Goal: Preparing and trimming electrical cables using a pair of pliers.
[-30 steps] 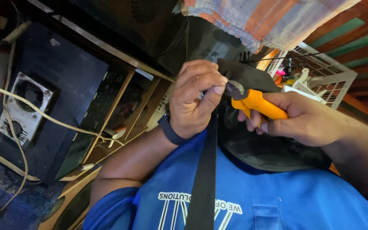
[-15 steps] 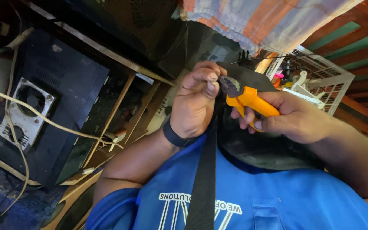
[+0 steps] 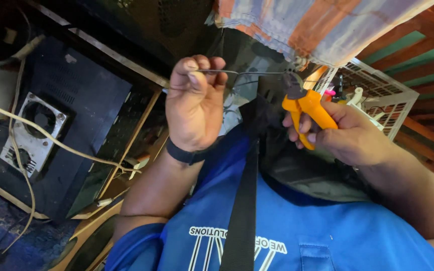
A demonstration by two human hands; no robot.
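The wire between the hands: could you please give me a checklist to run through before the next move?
1. Left hand pinches the thin wire at its fingertips: ok.
2. Right hand is wrapped round the handles of the orange pliers: ok.
3. Wire runs nearly straight from left hand to the pliers' head, no loose loop: ok.
4. Pliers' jaws are closed on the wire: cannot tell, the head is dark and small.
5. Left hand's fingers are well apart from the pliers' head: ok.
6. Black strap is clear of the wire: cannot tell, it passes close beneath.
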